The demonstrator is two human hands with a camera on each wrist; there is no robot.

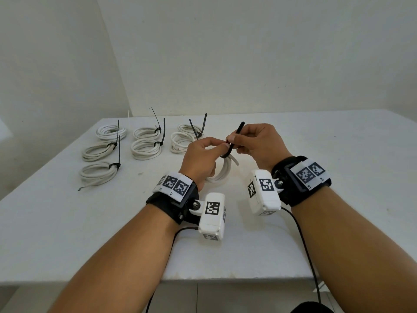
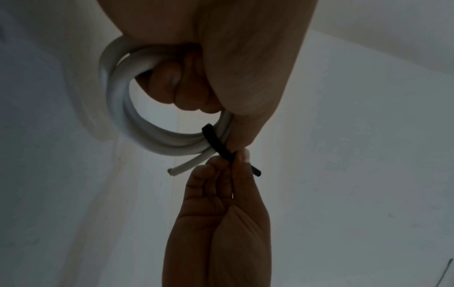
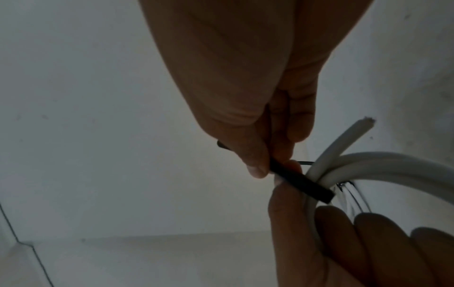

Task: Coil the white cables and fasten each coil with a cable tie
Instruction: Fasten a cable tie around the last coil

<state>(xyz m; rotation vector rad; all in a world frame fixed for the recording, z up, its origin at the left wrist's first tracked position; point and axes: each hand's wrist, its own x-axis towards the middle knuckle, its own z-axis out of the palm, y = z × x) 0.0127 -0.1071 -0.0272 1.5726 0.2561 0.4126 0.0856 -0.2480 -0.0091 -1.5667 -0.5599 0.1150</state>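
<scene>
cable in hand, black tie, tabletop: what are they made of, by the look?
Held cable: likely flexible plastic sheath, smooth matte white; it bends into loops and shows a cut end.
Black tie: probably nylon-type plastic, a thin flat strip that flexes around the coil.
Tabletop: smooth matte white surface, perhaps laminate or painted board; core not visible.

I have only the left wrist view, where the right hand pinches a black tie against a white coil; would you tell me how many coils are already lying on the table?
Observer: The head view shows seven finished coils lying in three columns on the far left of the table, with black ties on them.
Operator: Thank you. Does the tie have a free end beyond the right hand?
Observer: Yes. The cable tie sticks up past the right hand with its tip free in the air, while the left hand grips the held coil.
</scene>
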